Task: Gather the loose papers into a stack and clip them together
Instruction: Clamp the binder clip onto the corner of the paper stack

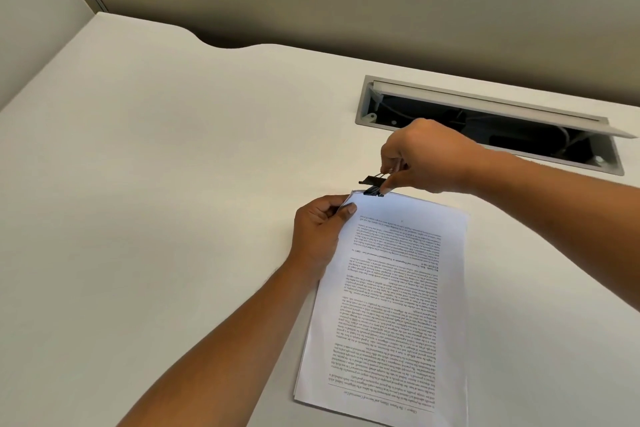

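Where clip [372, 191] touches, papers [398, 288] (inverted) blur.

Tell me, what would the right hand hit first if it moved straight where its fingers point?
Probably the paper stack: the right hand pinches a binder clip right at its far edge, near the left hand. Depth is unclear.

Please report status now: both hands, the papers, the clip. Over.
Left hand pinches far corner of paper stack. Right hand pinches clip by its handles, at stack's far edge. Nothing in the way.
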`<state>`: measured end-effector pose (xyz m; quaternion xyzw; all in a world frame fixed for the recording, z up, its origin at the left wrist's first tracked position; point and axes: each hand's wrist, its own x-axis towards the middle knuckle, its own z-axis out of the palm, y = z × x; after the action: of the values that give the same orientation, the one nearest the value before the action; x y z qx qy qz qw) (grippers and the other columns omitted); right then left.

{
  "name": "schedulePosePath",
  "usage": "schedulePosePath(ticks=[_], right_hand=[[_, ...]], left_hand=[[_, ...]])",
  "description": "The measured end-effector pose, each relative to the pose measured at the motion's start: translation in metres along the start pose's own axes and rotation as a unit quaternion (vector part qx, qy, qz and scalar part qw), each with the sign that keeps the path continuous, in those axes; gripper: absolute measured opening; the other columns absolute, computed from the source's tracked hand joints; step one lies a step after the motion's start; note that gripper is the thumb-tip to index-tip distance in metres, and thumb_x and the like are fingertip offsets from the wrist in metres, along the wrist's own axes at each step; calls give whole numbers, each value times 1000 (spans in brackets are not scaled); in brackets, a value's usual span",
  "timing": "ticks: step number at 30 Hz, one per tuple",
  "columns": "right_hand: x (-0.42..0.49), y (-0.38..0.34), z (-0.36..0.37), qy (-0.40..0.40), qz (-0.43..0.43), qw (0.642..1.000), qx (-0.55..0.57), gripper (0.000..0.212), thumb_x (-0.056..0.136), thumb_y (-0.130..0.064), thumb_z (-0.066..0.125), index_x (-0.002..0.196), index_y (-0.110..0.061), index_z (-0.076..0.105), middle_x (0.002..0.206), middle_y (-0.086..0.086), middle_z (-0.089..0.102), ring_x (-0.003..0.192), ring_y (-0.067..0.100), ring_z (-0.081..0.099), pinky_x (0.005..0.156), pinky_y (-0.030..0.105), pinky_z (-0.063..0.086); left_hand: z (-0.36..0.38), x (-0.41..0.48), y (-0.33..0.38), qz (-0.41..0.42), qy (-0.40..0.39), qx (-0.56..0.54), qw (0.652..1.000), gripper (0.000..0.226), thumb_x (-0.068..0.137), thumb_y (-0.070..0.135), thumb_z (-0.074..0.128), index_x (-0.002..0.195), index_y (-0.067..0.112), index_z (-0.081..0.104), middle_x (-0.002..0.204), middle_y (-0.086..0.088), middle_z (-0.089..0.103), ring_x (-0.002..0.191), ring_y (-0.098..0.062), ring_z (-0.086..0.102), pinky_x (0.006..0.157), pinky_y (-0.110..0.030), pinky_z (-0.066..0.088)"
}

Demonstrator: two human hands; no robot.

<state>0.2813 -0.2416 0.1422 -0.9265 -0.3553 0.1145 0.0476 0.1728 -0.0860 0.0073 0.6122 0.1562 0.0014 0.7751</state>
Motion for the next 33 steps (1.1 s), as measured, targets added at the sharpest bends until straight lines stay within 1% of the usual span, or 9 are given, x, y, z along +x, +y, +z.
schedulePosePath(ticks=[6,11,16,19,21,24,29,31,33], right_hand=[[14,-8,1,-66,-13,997,-35,33,76,-46,79,93,-18,72,80,-4,65,79,20,63,63,29,49],[19,-10,3,-93,-19,995,-40,35,76,-47,79,97,-20,72,83,-6,69,80,16,62,69,32,54],[16,-4,5,-119,-17,992,-33,47,77,-54,75,112,-24,69,84,-14,73,79,8,59,71,29,52],[16,1,10,-118,-6,992,-36,62,68,-64,77,119,-31,65,91,-20,70,88,9,64,73,30,53],[14,5,14,-116,14,993,-13,84,58,-73,76,131,-36,54,95,-23,64,92,9,66,75,32,54],[2,17,22,-94,72,989,88,107,48,-84,65,142,-37,43,105,-19,63,95,11,66,83,36,56],[-38,44,47,-38,207,941,264,83,68,-77,50,131,-23,59,116,-2,68,104,20,64,92,36,49],[-62,54,60,-39,261,896,359,84,71,-81,51,125,-18,64,122,-1,65,113,24,61,100,43,47],[-86,61,73,-20,289,841,458,94,59,-87,59,120,-16,68,120,2,70,110,29,65,93,43,54]], left_hand=[[1,0,-3,26,13,45,999,15,91,2,70,94,16,75,90,2,70,76,0,67,70,-16,53],[-2,2,-5,31,16,50,998,26,90,3,71,87,29,76,80,13,68,74,-1,66,69,-17,52],[-3,2,-5,26,8,59,998,18,90,6,72,88,24,76,78,18,71,74,-3,67,69,-20,56],[-3,1,-5,28,14,56,998,7,88,4,73,92,10,75,83,5,73,72,-2,68,67,-19,55],[-2,1,-4,28,19,53,998,4,88,2,73,92,3,74,80,4,73,67,1,67,64,-15,53],[-3,1,-4,20,14,44,999,5,87,2,74,89,7,74,78,7,74,70,-2,68,66,-19,56],[-5,2,-3,-5,15,-17,1000,11,87,0,73,86,11,74,79,3,76,77,-15,69,72,-30,59],[-6,3,-1,-14,19,-45,999,13,87,-1,72,85,12,74,81,0,76,81,-21,68,78,-35,60],[-6,3,1,-27,20,-60,998,15,87,-2,71,85,12,74,82,-2,76,82,-23,68,81,-37,60]])
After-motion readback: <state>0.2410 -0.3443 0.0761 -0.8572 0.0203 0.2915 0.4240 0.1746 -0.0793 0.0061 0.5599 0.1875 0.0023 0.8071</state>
